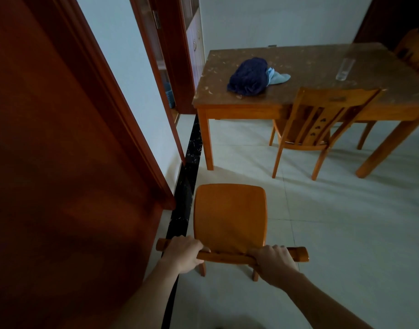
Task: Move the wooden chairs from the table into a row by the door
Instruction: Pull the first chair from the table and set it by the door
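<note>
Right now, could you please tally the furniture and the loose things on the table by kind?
Chairs: 3 (held, at the table's near side, far right edge)
Table: 1
Cloths: 2 (dark blue, light blue)
Glass: 1
Total: 7

Glossy varnished wood chair (230, 217), speckled, seemingly stone-look tabletop (310, 67), crumpled cloth (250, 77), smooth floor tiles (346, 233).
</note>
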### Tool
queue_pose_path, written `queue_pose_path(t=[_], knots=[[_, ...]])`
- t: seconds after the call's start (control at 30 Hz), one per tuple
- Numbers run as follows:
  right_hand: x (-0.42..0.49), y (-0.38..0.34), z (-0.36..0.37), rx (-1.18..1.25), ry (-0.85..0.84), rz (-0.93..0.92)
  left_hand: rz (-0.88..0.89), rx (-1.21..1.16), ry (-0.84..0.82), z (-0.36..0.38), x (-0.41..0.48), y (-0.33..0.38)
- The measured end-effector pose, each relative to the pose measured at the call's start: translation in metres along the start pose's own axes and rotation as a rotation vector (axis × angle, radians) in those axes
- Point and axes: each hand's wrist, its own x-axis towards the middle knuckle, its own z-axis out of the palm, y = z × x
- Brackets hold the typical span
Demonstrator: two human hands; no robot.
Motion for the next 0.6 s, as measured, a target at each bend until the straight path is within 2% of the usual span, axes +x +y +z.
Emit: queue_pose_path(t=[0.1,0.17,0.23,0.27,0.3,0.33,0.4,0.47,0.53,0.6], knots=[[0.001,-0.001,0.004,-0.013,-0.011,0.018,-0.009,-0.011,-0.009,-0.001,-0.001,0.001],[0.005,-0.001,0.0,0.036,-0.064,0.037,-0.036,-0.074,-0.118,-0.009,0.003,0.001],[0.01,-0.002,-0.014,0.227,-0.138,0.03,-0.056,-0.288,-0.315,-0.029,0.007,0.003],[0.012,-0.002,-0.025,0.348,-0.146,0.02,-0.054,-0.399,-0.365,-0.044,0.007,0.006],[0.014,-0.003,-0.041,0.45,-0.102,0.005,-0.047,-0.492,-0.324,-0.062,0.007,0.01],[0.015,-0.003,-0.058,0.544,-0.029,0.0,-0.038,-0.586,-0.216,-0.082,0.006,0.014],[0.012,-0.005,-0.103,0.736,0.166,0.008,0.005,-0.768,0.108,-0.122,-0.001,0.023],[0.005,-0.009,-0.15,0.863,0.43,-0.027,0.086,-0.902,0.418,-0.161,-0.012,0.031],[-0.009,-0.015,-0.197,0.93,0.693,-0.148,0.2,-0.994,0.649,-0.2,-0.027,0.042],[-0.028,-0.021,-0.237,0.974,0.906,-0.29,0.381,-1.053,0.813,-0.231,-0.041,0.055]])
